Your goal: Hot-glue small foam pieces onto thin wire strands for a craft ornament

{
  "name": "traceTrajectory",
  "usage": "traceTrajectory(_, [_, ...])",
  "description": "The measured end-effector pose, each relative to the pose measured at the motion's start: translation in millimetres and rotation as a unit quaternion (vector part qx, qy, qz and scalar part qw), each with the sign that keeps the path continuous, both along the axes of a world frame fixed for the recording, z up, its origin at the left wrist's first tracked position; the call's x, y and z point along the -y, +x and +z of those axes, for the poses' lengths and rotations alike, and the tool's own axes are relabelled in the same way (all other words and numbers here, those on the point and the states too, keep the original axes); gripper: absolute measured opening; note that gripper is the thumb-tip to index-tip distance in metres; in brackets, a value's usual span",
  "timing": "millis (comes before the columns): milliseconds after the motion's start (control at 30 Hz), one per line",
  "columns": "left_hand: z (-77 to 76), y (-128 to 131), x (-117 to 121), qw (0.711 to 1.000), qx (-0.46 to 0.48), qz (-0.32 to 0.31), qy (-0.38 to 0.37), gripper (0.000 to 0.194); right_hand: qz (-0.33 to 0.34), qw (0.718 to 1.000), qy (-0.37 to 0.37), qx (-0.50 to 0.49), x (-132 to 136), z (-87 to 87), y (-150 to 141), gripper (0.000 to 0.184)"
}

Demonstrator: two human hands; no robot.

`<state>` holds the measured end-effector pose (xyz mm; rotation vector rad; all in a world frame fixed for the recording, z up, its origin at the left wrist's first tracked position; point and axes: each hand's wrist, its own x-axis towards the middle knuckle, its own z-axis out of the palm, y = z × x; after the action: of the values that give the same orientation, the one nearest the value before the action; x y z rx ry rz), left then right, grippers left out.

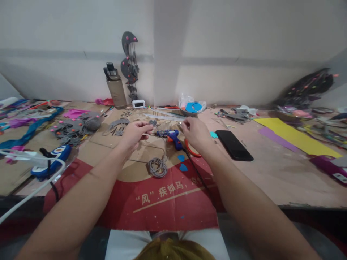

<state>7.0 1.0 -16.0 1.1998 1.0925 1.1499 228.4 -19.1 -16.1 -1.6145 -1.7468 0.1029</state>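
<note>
Both of my arms reach out over a flattened cardboard sheet on the table. My left hand is closed in a pinch on a small grey heart-shaped piece and a thin grey cord. My right hand is closed too, pinching the cord's other end near a small comb-like piece. The cord hangs down to a grey coil lying on the cardboard. A blue hot glue gun lies between my hands, just beyond them. Two blue felt hearts lie beside the coil.
A black phone lies right of my right hand. Yellow and purple sheets are at the right. Grey felt pieces, a bottle, a small clock and a bowl of blue scraps stand behind. A power strip sits at left.
</note>
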Motion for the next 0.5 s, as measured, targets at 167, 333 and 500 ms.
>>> traceTrajectory(167, [3.8,0,0,0.999,0.013,0.043,0.007,0.019,0.028,0.983,-0.148,0.101,5,-11.6,-3,0.03])
traceTrajectory(333, [10.6,3,5,0.999,0.015,0.031,0.02,0.011,0.027,0.969,-0.129,0.211,9,-31.5,-25,0.023])
traceTrajectory(500, [9.7,5,6,0.999,0.02,0.005,0.037,0.014,0.022,0.994,-0.044,0.098,10,-26.0,-35,0.021])
